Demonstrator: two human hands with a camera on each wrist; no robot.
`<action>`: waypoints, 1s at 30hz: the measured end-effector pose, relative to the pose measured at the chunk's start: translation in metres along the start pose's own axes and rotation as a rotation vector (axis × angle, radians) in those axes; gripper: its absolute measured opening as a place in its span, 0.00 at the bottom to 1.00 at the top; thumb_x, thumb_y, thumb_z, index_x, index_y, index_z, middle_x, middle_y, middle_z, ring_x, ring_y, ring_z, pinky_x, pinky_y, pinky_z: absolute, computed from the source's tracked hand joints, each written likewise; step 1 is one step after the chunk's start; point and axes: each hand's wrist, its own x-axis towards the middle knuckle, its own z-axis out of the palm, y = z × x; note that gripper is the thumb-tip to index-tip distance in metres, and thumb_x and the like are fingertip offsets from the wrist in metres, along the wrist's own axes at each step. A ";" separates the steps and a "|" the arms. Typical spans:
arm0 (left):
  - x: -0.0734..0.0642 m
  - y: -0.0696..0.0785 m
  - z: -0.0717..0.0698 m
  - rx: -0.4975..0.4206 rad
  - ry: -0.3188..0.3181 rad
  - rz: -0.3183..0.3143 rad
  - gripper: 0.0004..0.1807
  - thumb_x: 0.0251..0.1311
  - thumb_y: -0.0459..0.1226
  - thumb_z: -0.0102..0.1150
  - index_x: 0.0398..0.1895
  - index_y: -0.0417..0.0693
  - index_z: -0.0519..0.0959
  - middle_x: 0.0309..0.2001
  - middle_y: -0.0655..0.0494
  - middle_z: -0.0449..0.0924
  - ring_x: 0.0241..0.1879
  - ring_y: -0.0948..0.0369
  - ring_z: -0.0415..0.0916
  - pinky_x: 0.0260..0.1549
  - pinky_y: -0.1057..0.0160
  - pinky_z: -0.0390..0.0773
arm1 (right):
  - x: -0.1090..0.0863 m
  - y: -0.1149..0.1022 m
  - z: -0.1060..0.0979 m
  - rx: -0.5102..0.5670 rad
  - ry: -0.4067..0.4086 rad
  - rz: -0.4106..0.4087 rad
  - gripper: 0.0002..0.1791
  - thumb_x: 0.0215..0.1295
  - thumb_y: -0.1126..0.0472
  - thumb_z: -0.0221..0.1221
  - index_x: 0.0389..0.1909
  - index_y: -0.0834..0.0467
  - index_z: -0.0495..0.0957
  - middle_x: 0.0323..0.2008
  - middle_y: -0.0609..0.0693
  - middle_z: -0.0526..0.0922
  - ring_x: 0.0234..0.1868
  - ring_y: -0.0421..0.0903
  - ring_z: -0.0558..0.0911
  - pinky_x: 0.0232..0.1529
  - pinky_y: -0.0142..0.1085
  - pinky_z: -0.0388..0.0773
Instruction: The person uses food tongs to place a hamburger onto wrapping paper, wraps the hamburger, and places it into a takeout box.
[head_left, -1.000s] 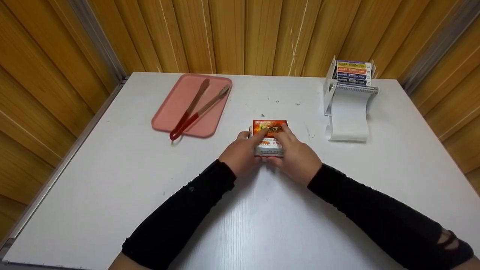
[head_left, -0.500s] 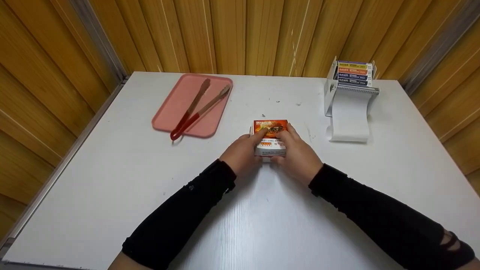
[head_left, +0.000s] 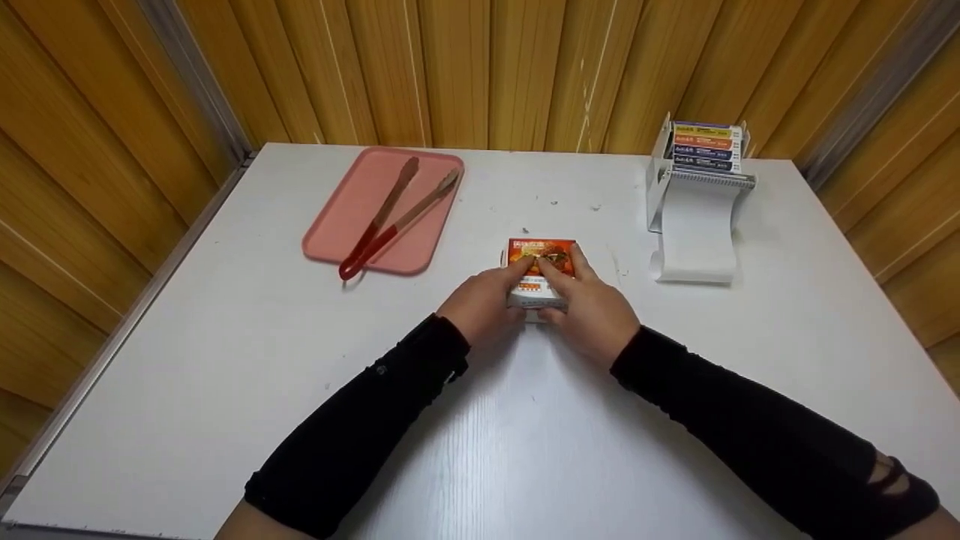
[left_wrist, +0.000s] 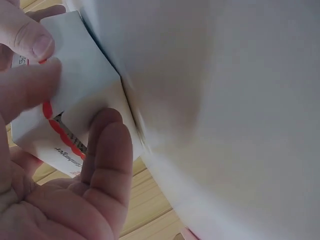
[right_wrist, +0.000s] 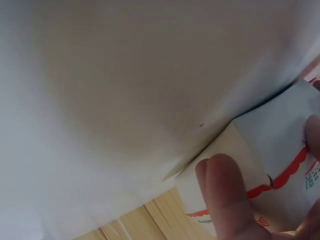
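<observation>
A small burger box [head_left: 534,286] with a red-and-orange printed lid and white sides stands on the white table, in the middle of the head view. My left hand [head_left: 481,301] grips it from the left and my right hand [head_left: 596,313] from the right. Index fingers lie over the lid, and the thumbs are at the near side. In the left wrist view, the box's plain white walls [left_wrist: 87,55] meet along a scalloped red edge, with two curled fingers [left_wrist: 112,157] against one wall. Two right fingers [right_wrist: 225,182] press another wall in the right wrist view. The box's contents are hidden.
Left of the hands, a pink tray [head_left: 334,225] bears red-handled tongs [head_left: 366,251], whose handle end overhangs its near edge. At the back right stands a rack [head_left: 656,187] of several coloured label boxes [head_left: 703,146], a long white paper sheet [head_left: 697,236] hanging from it.
The right index finger has shifted left across the lid, close to the left index fingertip. Both hands stay at the box, which has barely moved.
</observation>
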 end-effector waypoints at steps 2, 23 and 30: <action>0.000 -0.001 -0.001 -0.001 0.004 -0.014 0.44 0.68 0.36 0.69 0.84 0.61 0.60 0.74 0.50 0.75 0.71 0.52 0.74 0.72 0.54 0.73 | -0.001 -0.001 0.001 -0.014 -0.021 -0.001 0.45 0.70 0.51 0.69 0.83 0.45 0.58 0.83 0.72 0.42 0.44 0.65 0.89 0.51 0.55 0.84; 0.005 0.001 0.003 0.098 -0.035 -0.078 0.43 0.70 0.44 0.67 0.85 0.61 0.58 0.80 0.29 0.55 0.73 0.39 0.70 0.70 0.46 0.75 | 0.002 0.006 0.002 0.076 -0.227 0.012 0.50 0.78 0.54 0.58 0.87 0.52 0.35 0.82 0.69 0.18 0.82 0.70 0.53 0.76 0.55 0.67; 0.004 0.001 0.005 0.137 -0.051 -0.074 0.45 0.72 0.45 0.65 0.86 0.60 0.53 0.80 0.26 0.52 0.67 0.39 0.77 0.63 0.47 0.81 | 0.003 0.009 0.000 0.092 -0.263 0.034 0.54 0.76 0.51 0.61 0.87 0.45 0.32 0.82 0.64 0.16 0.73 0.69 0.72 0.68 0.54 0.77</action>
